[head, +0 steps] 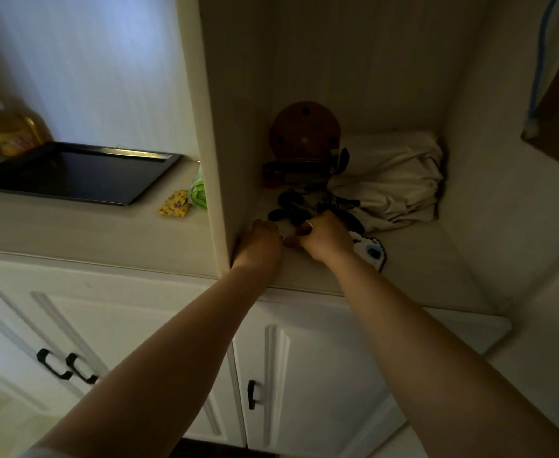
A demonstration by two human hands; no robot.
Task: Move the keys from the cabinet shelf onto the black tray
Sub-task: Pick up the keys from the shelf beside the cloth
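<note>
I see the keys (307, 206) as a dark tangled bunch with black fobs, lying on the cabinet shelf (413, 259) just ahead of the right hand (324, 238), whose fingers (304, 230) are curled onto the near edge of the bunch. Left hand (261, 242) sits on the shelf beside the right one, fingers bent, no visible hold on anything. Black tray (83, 173) is on the counter (73, 226) left of the shelf's side wall, nothing in it; behind the keys sits a bundle of white cloth (393, 180).

The tray (73, 175) looks glossy black, the shelf (413, 259) matt painted wood, the folded bag (393, 180) creased cloth; the keys (304, 206) seem dark plastic-headed.
</note>
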